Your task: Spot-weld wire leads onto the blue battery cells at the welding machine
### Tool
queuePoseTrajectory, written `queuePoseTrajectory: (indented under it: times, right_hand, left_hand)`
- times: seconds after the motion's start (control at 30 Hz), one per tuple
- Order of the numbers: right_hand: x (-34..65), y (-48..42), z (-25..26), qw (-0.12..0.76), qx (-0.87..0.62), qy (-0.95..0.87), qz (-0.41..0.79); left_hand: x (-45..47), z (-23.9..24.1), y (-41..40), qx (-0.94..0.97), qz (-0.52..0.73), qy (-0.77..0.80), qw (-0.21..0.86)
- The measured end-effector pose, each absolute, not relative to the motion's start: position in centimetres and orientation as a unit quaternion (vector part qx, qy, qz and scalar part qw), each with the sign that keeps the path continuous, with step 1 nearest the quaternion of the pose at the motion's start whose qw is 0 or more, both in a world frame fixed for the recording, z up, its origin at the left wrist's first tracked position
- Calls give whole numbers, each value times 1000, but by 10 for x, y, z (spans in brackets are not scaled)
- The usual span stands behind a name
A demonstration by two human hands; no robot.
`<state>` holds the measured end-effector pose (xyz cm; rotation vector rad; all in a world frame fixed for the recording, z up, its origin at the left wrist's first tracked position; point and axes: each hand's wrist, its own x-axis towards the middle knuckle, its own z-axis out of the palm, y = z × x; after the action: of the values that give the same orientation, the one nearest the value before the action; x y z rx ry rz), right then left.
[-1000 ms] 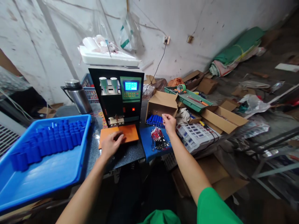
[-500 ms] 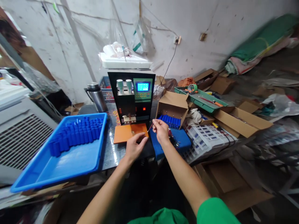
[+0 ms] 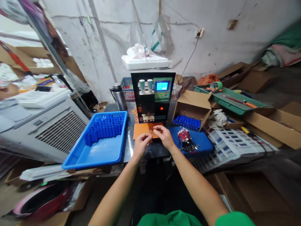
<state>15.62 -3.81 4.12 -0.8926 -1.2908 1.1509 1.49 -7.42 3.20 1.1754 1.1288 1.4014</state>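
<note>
My left hand (image 3: 142,145) is closed in a pinch at the front edge of the orange plate (image 3: 138,131); what lies in its fingertips is too small to make out. My right hand (image 3: 164,135) hovers over the plate's right part, thumb and forefinger pinched on a thin wire that showed red a moment ago and is hardly visible now. Both sets of fingertips are close together. Behind them stands a black spot welder (image 3: 148,103) with a lit screen. A bundle of red and black wire leads (image 3: 187,141) lies right of my right hand on a blue surface (image 3: 204,142).
A blue tray (image 3: 94,158) of upright blue cylindrical cells (image 3: 105,127) stands at left, near a steel flask (image 3: 119,98). At right, a cardboard box (image 3: 192,102) holds more blue cells, beside a green tool tray (image 3: 235,99) and a white plastic crate (image 3: 218,150). Another person's hand (image 3: 9,91) shows far left.
The view has swung left, so things sit further right. My right hand has come left over the orange plate, nearer my left hand. My left fingers have closed into a pinch.
</note>
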Motion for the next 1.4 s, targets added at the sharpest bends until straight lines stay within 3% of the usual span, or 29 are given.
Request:
queuePoseTrajectory:
  times: [0.23,0.4,0.5,0.57,0.67,0.8,0.9,1.0,1.13,1.27,1.4]
  right_hand:
    - [137,-50,26,487,-366,-621,493]
    - [135,-36,10,517,-420,-565,487]
    - [135,-28,2,533,-446,-531,485]
    - [133,-26,-2,535,-446,-525,489]
    - [131,-26,-4,535,-439,-524,496]
    - [132,-25,-5,540,-425,-514,514]
    - [135,-21,-4,543,-415,-498,533]
    - [136,-18,-1,548,-402,-478,556]
    - [138,-11,4,571,-386,-436,578]
    - [142,-3,2,613,-363,-352,607]
    - [141,3,-1,627,-347,-319,620]
  left_hand:
    - [-11,18,-88,517,536,507,434]
    - [-89,29,-93,569,452,665,170]
    - [-154,44,-93,514,274,812,-9]
    - [-187,49,-92,472,142,869,-48]
    - [-214,46,-91,450,32,892,-43]
    - [-222,38,-93,434,22,900,-29]
    - [-224,39,-98,425,101,899,-36]
    - [-214,42,-97,444,272,853,-20]
    - [-156,41,-76,493,509,685,169]
    - [-69,33,-49,529,551,555,330]
    - [-9,25,-25,562,522,531,360]
